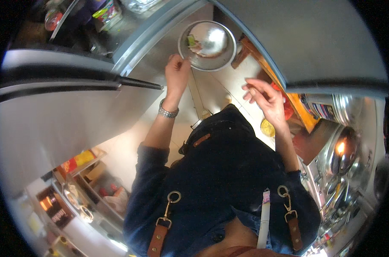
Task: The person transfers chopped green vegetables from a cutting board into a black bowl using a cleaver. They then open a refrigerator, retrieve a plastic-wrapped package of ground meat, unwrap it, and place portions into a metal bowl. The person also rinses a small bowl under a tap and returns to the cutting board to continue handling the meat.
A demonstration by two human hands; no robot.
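Note:
Near the top of the head view is a round metal bowl (221, 59) with a pale rim. Inside it lie a small green piece (191, 40) and some pinkish scraps (196, 48). My left hand (177, 73) is curled at the bowl's lower left rim and appears to grip it; the fingertips are blurred. A metal-band watch (168, 110) circles that wrist. Off to the right, my right hand (267, 99) holds nothing, its fingers bent but apart. Bare floor tiles (213, 86) show between the two hands, below the bowl.
Grey cabinet-like panels (323, 38) flank me, with a dark handle strip (139, 83) at left. A wooden table edge (305, 112), a red bag (287, 107) and a shiny metal pot (342, 151) stand right. Shelves (95, 186) hold goods lower left. A cigarette (264, 221) juts below my face.

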